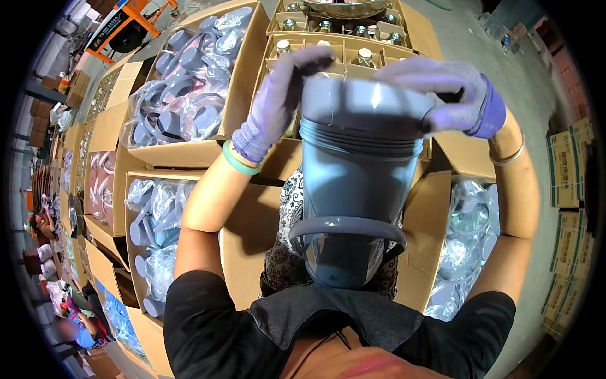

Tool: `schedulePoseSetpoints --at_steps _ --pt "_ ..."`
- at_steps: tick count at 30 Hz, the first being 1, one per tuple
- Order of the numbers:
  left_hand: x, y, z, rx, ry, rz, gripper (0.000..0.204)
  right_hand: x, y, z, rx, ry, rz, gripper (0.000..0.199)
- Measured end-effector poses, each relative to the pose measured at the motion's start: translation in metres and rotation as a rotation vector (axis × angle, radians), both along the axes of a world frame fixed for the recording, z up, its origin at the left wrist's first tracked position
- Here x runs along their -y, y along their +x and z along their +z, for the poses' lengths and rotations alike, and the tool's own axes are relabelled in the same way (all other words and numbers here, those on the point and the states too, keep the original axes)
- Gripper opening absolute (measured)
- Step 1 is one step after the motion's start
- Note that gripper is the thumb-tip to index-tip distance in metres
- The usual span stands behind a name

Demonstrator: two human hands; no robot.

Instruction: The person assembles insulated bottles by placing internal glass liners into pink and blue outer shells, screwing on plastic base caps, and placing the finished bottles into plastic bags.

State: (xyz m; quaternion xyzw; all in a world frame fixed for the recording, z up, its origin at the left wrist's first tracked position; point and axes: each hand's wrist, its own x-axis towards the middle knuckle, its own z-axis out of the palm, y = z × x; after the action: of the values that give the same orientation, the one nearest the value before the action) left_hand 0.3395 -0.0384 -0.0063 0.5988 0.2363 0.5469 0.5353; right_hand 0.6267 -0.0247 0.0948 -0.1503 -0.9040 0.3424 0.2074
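Note:
A large, tapered blue-grey plastic vessel (pixel 356 183) stands in front of my body, between my knees. It has a smooth wide band (pixel 360 104) at its far end, several ridges below that, and a curved loop handle (pixel 347 227) near its close end. Gripping the band's right side, my right hand (pixel 445 91) has its fingers over the far edge and its thumb on the near side. My left hand (pixel 281 95) is at the band's left, fingers stretched out and bent over toward its far edge. Blur hides whether it touches. Both hands wear purple-grey gloves.
Beyond the vessel, a divided carton (pixel 347 47) holds glass bottles with metal caps. Plastic-wrapped blue-grey handled parts fill a carton at the far left (pixel 243 82) and boxes beside both arms. Stacked cartons (pixel 568 164) line the right side. Another person (pixel 85 328) sits at the far left.

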Motion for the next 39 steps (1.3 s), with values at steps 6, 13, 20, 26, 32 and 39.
schedulePoseSetpoints --at_steps 6,13,20,26,32,39 --pt "0.01 -0.003 -0.012 -0.225 0.009 -0.044 0.062 0.001 0.0 -0.014 0.033 -0.024 0.06 0.051" --pt "0.053 0.012 0.032 -0.529 0.272 0.223 0.055 0.026 -0.005 -0.087 -0.257 -0.245 -0.273 0.084" --pt "0.012 -0.007 -0.049 -0.303 0.021 0.098 0.053 0.076 -0.03 -0.024 -0.439 -0.04 -0.175 0.051" --pt "0.029 -0.007 -0.026 -0.266 -0.087 0.114 0.045 0.08 -0.022 -0.048 -0.475 -0.069 -0.204 0.061" --pt "0.031 0.008 0.005 0.093 -0.275 0.023 0.041 0.068 -0.01 -0.066 -0.394 -0.102 -0.395 0.074" --pt "0.052 0.001 0.003 -0.25 0.021 0.172 0.039 0.084 -0.017 -0.063 -0.4 -0.093 -0.471 0.058"
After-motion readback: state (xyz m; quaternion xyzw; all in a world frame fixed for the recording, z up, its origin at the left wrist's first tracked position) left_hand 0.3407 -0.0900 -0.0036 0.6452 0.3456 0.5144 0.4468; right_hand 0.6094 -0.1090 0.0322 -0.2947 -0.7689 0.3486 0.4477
